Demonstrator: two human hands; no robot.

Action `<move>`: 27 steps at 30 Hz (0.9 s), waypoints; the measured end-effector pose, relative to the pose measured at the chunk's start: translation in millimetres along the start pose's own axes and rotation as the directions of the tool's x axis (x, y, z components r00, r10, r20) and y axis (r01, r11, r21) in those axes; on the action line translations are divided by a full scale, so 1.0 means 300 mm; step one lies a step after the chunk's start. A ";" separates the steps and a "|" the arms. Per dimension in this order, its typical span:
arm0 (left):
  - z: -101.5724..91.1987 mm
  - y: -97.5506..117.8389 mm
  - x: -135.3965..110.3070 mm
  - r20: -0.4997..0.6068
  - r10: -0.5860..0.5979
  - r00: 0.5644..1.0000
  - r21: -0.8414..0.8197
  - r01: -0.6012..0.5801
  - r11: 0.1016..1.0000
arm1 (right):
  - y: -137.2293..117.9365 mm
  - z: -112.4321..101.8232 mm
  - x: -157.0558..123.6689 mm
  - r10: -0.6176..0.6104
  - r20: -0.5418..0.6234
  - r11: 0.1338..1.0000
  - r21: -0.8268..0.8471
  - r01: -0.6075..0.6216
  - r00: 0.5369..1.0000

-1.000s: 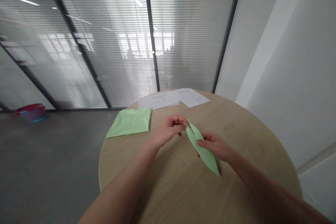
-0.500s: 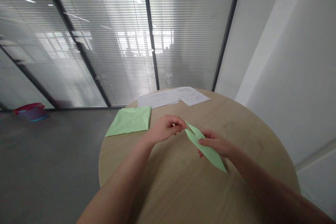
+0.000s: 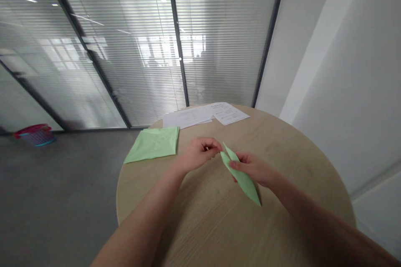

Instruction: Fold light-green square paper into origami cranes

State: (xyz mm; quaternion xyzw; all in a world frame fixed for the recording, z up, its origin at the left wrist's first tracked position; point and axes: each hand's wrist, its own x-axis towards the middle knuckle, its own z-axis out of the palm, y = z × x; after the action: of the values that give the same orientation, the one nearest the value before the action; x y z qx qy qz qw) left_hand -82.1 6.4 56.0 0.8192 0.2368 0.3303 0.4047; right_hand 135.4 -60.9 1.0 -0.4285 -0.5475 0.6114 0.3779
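Observation:
A piece of folded light green paper [image 3: 246, 183] is held above the middle of the table, tilted, with its two flaps parted at the upper end. My right hand [image 3: 252, 167] grips it from the right, thumb on the near face and the other fingers mostly hidden behind. At the upper left tip of the paper, my left hand [image 3: 203, 152] is closed in a pinch; its fingertips meet the paper's edge there. Larger folded green sheets [image 3: 156, 144] lie flat at the table's left edge.
White printed papers [image 3: 227, 113] lie along the far edge of the round wooden table [image 3: 200, 225]. Beyond stands a glass partition with blinds [image 3: 219, 66], with a white wall [image 3: 351, 91] at right. A red and blue basket [image 3: 36, 135] rests on the floor at left.
My right hand has shifted slightly left along with the green paper, whose lower end has swung left and steeper. My left hand stays nearly where it was, still pinched at the tip.

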 end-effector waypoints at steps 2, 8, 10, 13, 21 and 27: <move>0.008 -0.009 0.003 -0.022 -0.022 1.000 0.000 0.022 1.000 | -0.004 -0.003 0.000 -0.019 -0.012 1.000 -0.017 0.018 1.000; 0.086 -0.023 0.020 -0.333 -0.209 0.919 -0.279 0.116 0.953 | 0.000 -0.006 0.014 -0.196 -0.153 0.971 -0.170 0.169 0.969; 0.111 -0.018 0.021 -0.390 -0.205 0.898 -0.292 0.091 0.952 | 0.006 -0.008 0.023 -0.260 -0.210 0.951 -0.223 0.213 0.942; 0.135 -0.015 0.017 -0.355 -0.153 0.922 -0.171 0.096 0.981 | 0.010 -0.005 0.031 -0.325 -0.262 0.924 -0.291 0.247 0.909; 0.141 -0.013 0.014 -0.390 -0.149 0.909 -0.089 0.123 0.988 | 0.008 0.013 0.026 -0.364 -0.300 0.880 -0.420 0.220 0.882; 0.146 -0.009 0.012 -0.348 -0.164 0.923 -0.085 0.143 0.986 | 0.016 0.014 0.029 -0.389 -0.276 0.856 -0.460 0.235 0.879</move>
State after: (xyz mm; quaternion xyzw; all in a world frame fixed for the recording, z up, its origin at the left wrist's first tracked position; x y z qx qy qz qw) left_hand -47.9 -12.0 35.1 0.7133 0.3595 0.4461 0.4037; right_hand 128.3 -54.7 -4.5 -0.5066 -0.6489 0.3219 0.4677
